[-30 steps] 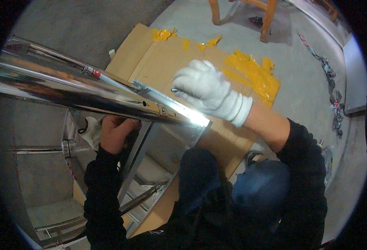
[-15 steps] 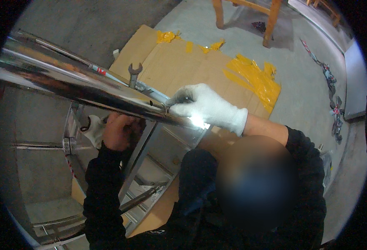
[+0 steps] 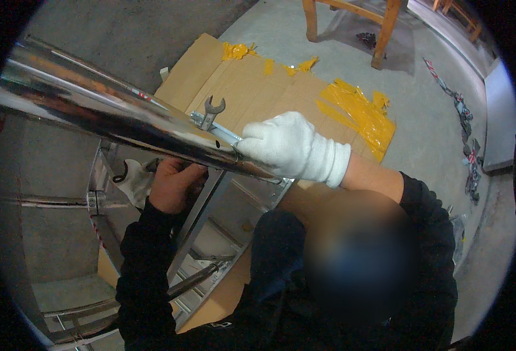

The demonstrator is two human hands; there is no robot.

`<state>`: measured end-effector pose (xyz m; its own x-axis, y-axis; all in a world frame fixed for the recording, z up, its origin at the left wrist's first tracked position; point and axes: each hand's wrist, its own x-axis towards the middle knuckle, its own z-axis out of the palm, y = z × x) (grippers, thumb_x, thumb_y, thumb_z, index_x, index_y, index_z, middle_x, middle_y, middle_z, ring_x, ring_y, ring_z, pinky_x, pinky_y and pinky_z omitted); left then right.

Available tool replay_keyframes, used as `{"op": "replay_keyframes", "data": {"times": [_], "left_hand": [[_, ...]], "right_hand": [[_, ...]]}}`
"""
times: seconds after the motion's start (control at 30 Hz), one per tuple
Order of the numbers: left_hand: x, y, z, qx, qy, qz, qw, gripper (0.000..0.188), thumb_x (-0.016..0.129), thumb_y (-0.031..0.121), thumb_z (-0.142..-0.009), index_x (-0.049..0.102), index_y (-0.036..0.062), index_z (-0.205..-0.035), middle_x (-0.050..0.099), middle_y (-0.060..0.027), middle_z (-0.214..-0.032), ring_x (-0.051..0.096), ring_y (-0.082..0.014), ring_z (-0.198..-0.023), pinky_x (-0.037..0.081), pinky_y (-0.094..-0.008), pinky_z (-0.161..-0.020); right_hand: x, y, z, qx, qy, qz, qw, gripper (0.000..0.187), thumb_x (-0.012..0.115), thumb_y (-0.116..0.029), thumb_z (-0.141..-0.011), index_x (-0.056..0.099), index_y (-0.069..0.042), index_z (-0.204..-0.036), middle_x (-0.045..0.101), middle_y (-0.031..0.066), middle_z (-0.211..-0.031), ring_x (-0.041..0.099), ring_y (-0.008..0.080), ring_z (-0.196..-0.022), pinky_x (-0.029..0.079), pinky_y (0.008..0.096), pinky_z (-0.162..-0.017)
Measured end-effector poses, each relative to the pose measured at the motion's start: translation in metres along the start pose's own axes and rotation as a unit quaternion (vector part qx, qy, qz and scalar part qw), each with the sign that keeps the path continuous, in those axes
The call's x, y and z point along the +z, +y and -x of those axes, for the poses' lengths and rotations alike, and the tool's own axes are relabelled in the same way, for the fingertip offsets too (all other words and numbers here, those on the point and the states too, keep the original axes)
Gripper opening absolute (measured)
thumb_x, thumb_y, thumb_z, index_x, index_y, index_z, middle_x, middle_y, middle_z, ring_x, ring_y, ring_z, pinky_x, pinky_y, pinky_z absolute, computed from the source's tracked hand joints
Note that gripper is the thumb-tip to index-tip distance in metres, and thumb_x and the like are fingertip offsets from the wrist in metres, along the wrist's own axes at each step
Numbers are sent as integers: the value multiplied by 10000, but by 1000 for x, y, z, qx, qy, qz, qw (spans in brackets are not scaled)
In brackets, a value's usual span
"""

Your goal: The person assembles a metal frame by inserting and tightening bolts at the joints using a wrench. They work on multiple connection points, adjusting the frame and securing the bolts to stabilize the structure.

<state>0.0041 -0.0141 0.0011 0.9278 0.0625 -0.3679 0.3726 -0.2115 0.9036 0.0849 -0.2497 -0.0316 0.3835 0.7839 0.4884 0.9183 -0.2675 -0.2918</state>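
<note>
A thick shiny metal tube (image 3: 135,126) slants across from the upper left. My right hand (image 3: 293,146), in a white knit glove, is closed against the tube's near end, beside a small metal ring or hook (image 3: 236,151); whatever its fingers hold is hidden. Below the tube is my bare left hand (image 3: 176,186), thumb bent, its other fingers hidden; it looks closed. An open-ended wrench (image 3: 213,111) sticks out past the tube's far side. Its shaft runs behind the tube toward my left hand, but the grip itself is hidden. A white glove (image 3: 134,181) lies beside that hand.
Under the tube stands an aluminium ladder-like frame (image 3: 202,202). Flattened cardboard (image 3: 258,88) with yellow tape (image 3: 357,105) covers the floor ahead. A wooden stool (image 3: 381,35) stands beyond, and a knotted cloth strip (image 3: 461,108) lies to the right. More metal tubes (image 3: 59,202) are at left.
The wrench head has shifted right and tilted. My right hand has turned from a pinch at the tube into a fist. My left hand has moved slightly right, its thumb now showing.
</note>
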Motion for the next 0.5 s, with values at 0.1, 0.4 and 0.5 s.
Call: {"op": "replay_keyframes", "data": {"times": [0.1, 0.4, 0.5], "left_hand": [[3, 4, 3, 0, 9, -31, 999, 108, 610, 138, -825, 591, 43, -873, 540, 4, -690, 464, -76, -560, 361, -212, -507], [3, -3, -1, 36, -5, -11, 999, 104, 591, 124, -824, 581, 34, -876, 539, -8, -696, 467, -83, -574, 368, -223, -515], [4, -8, -2, 54, -1, 9, 999, 105, 589, 127, -824, 574, 36, -873, 534, -8, -693, 464, -85, -570, 365, -222, -515]], "right_hand": [[8, -1, 5, 84, 50, -186, 978, 185, 608, -183, -759, 625, -53, -889, 593, 144, -808, 594, 315, -719, 478, 379, -662], [10, 5, -1, 125, 36, -253, 959, 181, 605, -165, -750, 636, -33, -870, 605, 169, -790, 601, 324, -718, 481, 383, -654], [2, 1, -2, 60, 38, -154, 986, 174, 600, -157, -750, 639, -48, -880, 607, 160, -803, 601, 328, -723, 480, 393, -647]]}}
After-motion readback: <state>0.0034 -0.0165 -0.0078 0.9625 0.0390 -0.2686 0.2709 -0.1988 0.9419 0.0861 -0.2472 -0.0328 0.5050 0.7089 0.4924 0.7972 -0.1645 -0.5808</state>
